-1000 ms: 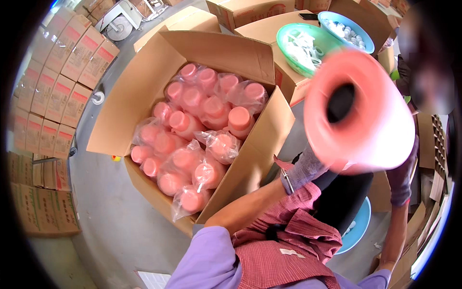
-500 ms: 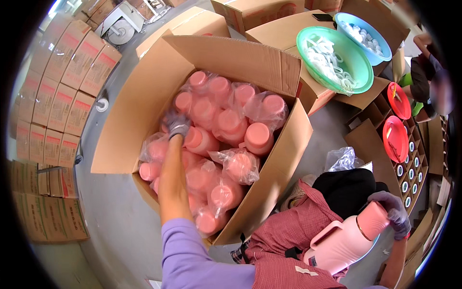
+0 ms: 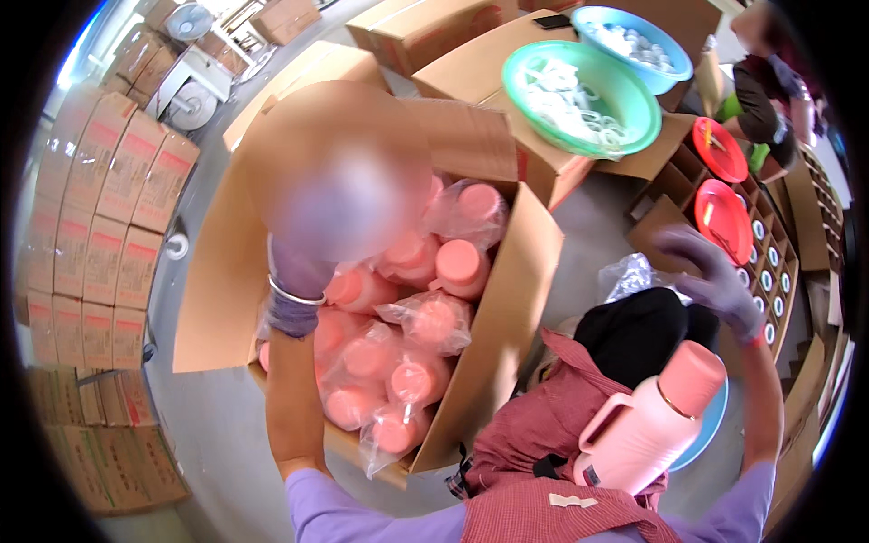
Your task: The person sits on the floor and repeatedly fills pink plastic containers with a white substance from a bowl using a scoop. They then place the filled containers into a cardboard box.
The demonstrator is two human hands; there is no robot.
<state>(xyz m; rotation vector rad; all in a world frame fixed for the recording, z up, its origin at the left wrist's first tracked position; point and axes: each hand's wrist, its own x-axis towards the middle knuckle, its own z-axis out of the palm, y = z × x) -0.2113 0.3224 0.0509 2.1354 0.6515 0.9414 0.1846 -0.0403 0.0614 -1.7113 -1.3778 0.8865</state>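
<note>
My left hand [image 3: 312, 271], in a grey-purple glove with a pale ring round the wrist, is raised over the big open carton [image 3: 525, 299]. A blur covers its fingers, so what they do is hidden. In the carton stand several pink vacuum flasks [image 3: 457, 267], many in clear plastic bags. Another pink flask [image 3: 647, 434], with a handle and a darker pink cup lid, leans across my lap unbagged. Above and beyond that lid is my gloved right hand [image 3: 715, 281], fingers apart and holding nothing.
On a carton at the far right stand a green basin [image 3: 516, 95] of white rings and a blue basin [image 3: 679, 77] of small white parts. Red dishes [image 3: 724, 217] rest on a divided carton. Boxes [image 3: 127, 235] are stacked at left; a person [image 3: 760, 100] is at far right.
My left hand has risen from among the flasks toward the camera. My right hand has let go of the lap flask's lid and moved up and away, its fingers spreading.
</note>
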